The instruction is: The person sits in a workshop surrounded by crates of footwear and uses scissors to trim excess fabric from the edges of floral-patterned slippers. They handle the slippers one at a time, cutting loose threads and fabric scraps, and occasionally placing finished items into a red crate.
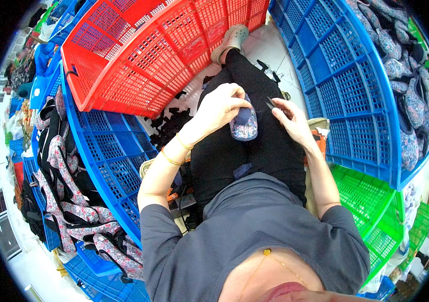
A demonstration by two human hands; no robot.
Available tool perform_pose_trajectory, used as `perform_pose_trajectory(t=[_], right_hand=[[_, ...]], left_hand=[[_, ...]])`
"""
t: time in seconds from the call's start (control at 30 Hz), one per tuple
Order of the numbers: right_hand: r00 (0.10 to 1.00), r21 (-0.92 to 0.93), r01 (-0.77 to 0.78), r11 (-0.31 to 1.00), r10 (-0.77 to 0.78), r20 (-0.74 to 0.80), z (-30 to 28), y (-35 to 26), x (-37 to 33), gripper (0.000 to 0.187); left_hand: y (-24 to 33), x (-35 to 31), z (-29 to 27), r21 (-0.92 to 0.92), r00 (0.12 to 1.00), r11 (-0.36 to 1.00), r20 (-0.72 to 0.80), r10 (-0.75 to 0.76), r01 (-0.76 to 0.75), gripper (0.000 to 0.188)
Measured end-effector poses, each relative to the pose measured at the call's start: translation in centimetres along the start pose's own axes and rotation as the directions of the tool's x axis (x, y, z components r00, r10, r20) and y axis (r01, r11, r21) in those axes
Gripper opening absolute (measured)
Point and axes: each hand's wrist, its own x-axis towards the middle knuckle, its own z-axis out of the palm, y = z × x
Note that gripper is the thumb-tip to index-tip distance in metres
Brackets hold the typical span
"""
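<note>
Over my lap, my left hand point(219, 108) grips a small floral fabric shoe point(245, 132) with a blue-pink pattern. A dark blue flap point(243, 116) shows at its upper end, by my fingertips. My right hand point(293, 122) is closed on small dark thread snips point(270, 103), their pointed tips toward the shoe but apart from it. Most of the snips' body is hidden by my fingers. A blue fabric scrap point(242, 171) lies on my black trousers.
A red basket point(149, 65) tilts ahead of me. Blue crates stand left point(108, 146) and right point(345, 85). Floral pieces with black lining point(81, 214) lie at the left; floral shoes point(410, 100) fill the right crate. Green baskets point(370, 201) sit lower right; black scraps point(174, 121) litter the floor.
</note>
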Motion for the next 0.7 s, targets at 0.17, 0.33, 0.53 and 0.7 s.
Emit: perform_pose_trajectory(t=[0.17, 0.33, 0.53, 0.7], right_hand=[[0.993, 0.04, 0.058, 0.998, -0.062, 0.099, 1.2, -0.6, -0.4, 0.032], [0.961, -0.055, 0.229, 0.972, -0.217, 0.174, 1.3, -2.0, 1.5, 0.029], [0.895, -0.163, 0.408, 0.898, -0.359, 0.264, 0.8, -3.3, 3.7, 0.029], [0.846, -0.152, 0.488, 0.86, -0.422, 0.327, 0.9, -4.1, 4.8, 0.03]], left_hand=[[-0.7, -0.1, -0.1, -0.261, 0.989, 0.954, 0.019, -0.147, 0.147, 0.019], [-2.1, 0.4, -0.3, -0.69, 0.919, 0.625, 0.159, -0.361, 0.365, 0.011], [-2.9, 1.3, -1.0, -0.663, 0.878, 0.581, 0.291, -0.381, 0.472, 0.015], [-3.5, 2.2, -1.1, -0.586, 0.922, 0.713, 0.272, -0.275, 0.385, 0.016]])
